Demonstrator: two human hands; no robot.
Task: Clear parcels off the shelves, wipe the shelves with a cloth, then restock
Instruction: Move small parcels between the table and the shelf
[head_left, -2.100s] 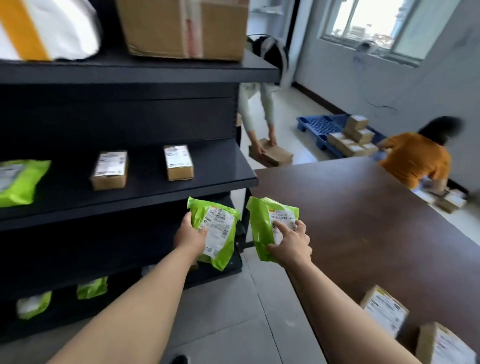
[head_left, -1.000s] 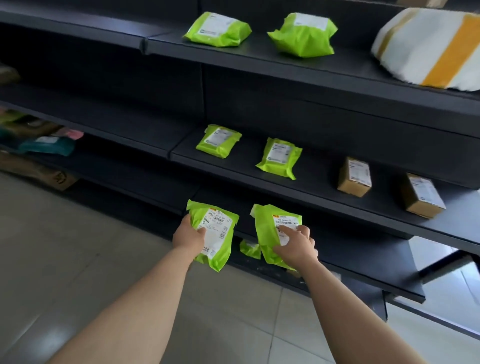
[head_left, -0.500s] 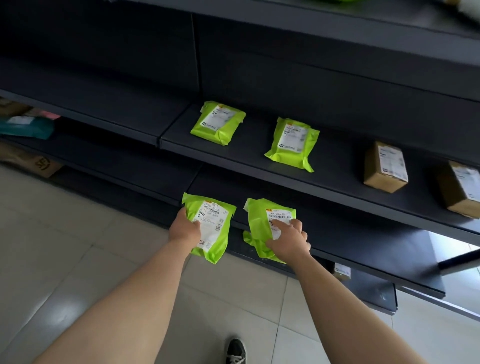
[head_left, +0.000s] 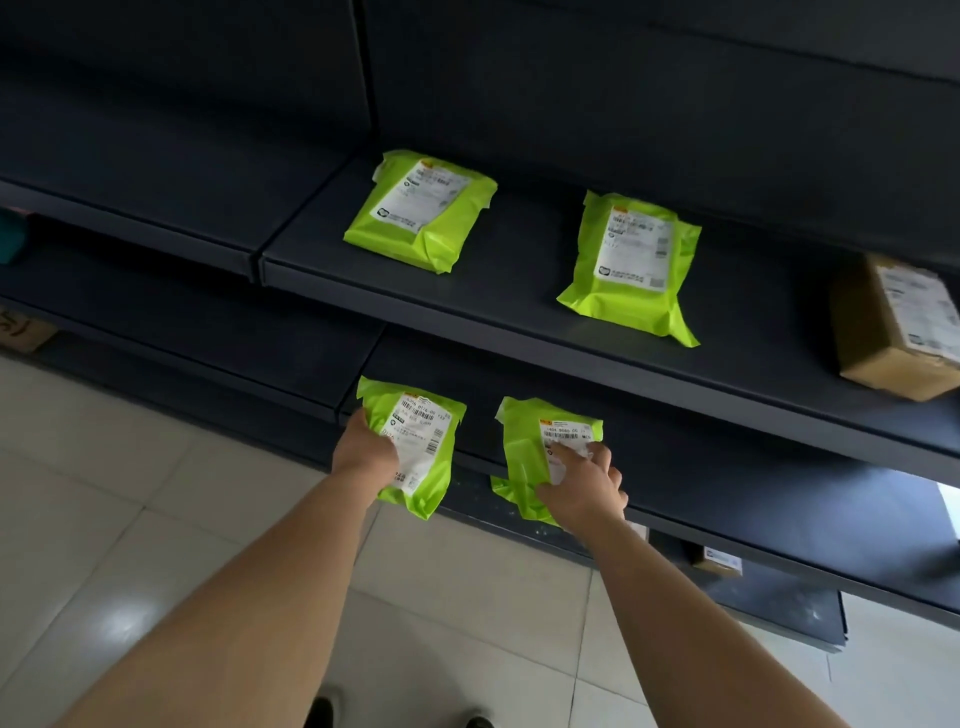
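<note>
The person leans toward the dark shelving with both arms out, a green parcel in each hand. The left hand (head_left: 363, 448) grips the left parcel (head_left: 423, 447) by its left side, thumb across the label; its other fingers are tucked beneath and I cannot see how they lie. The right hand (head_left: 584, 491) holds the right parcel (head_left: 524, 457) from its near right corner, fingers (head_left: 597, 458) slightly spread and bent over the white label, thumb pinching the near edge.

Both parcels sit over the front edge of the lower shelf (head_left: 753, 499), the left one by that shelf's front left corner, the other just beside it, apart. Their near ends hang out past the edge above the tiled floor (head_left: 130, 519). Whether they rest on the shelf I cannot tell.

On the middle shelf (head_left: 519, 306) two more green parcels (head_left: 421, 210) (head_left: 631, 265) lie flat, labels up, well apart, with a cardboard box (head_left: 893, 327) toward the right end.
</note>
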